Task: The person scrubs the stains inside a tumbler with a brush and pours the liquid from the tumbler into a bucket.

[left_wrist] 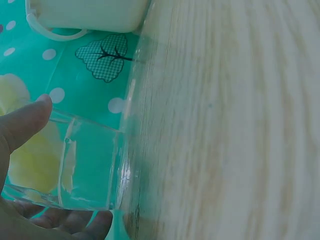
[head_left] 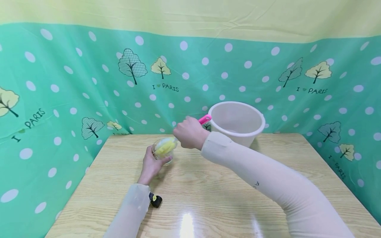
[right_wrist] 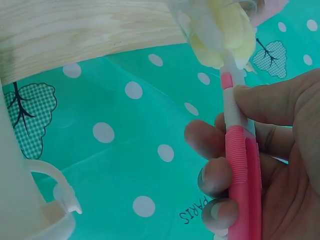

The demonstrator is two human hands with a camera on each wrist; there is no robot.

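My left hand (head_left: 151,165) holds a clear glass cup (left_wrist: 92,165) above the table, its fingers and thumb around the sides. The cup is tilted, its mouth toward my right hand. My right hand (head_left: 190,133) grips the pink and white handle (right_wrist: 242,170) of a cup brush. The brush's yellow and white sponge head (head_left: 166,147) sits inside the cup, seen through the glass in all three views. In the right wrist view, the thumb presses on the handle's white neck and the fingers curl round the pink part.
A white plastic bucket (head_left: 238,134) stands at the back of the wooden table (head_left: 208,191), right of my right hand. At my left wrist is a small black device (head_left: 155,200). A green dotted curtain (head_left: 205,74) hangs behind and at both sides.
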